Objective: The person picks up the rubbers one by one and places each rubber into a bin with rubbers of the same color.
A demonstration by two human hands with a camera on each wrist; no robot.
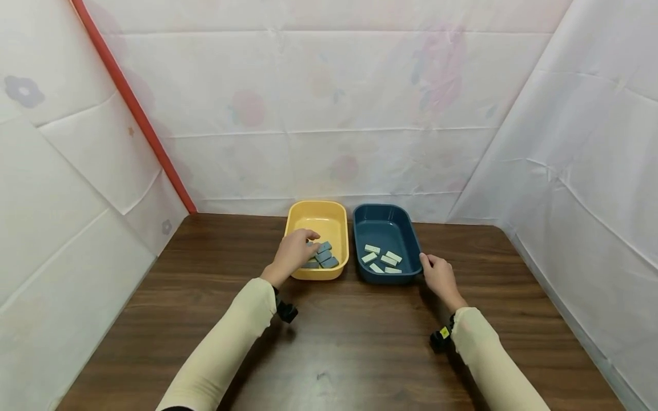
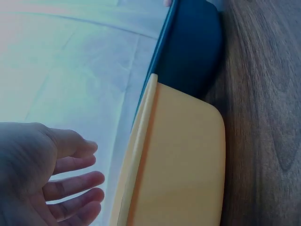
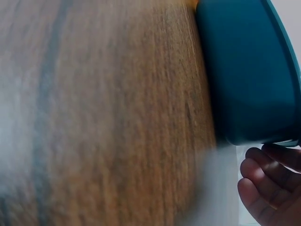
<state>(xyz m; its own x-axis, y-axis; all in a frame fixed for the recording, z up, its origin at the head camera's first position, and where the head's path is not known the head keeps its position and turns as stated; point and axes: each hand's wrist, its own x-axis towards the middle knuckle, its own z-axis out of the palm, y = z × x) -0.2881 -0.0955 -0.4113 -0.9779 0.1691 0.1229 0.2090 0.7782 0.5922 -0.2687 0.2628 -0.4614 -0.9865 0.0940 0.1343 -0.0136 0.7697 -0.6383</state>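
In the head view, a yellow tray (image 1: 320, 274) holds several grey-blue rectangular tiles (image 1: 324, 256) at its near end. My left hand (image 1: 293, 254) hovers over that tray's left side and hides part of the tiles. In the left wrist view, the fingers of this hand (image 2: 61, 176) are loosely bent and spaced, with nothing between them. Beside it stands a dark blue tray (image 1: 382, 278) with several pale cream tiles (image 1: 389, 260) in its near half. My right hand (image 1: 439, 277) pinches the blue tray's near right rim, thumb on top and index finger (image 3: 282, 153) beneath.
Both trays stand side by side on a brown wooden table (image 1: 329, 342), a narrow gap between them. A white patterned sheet (image 1: 319, 114) hangs behind and at both sides. At the left rear corner runs a red strip (image 1: 133, 105). Each wrist wears a black camera (image 1: 286, 311).
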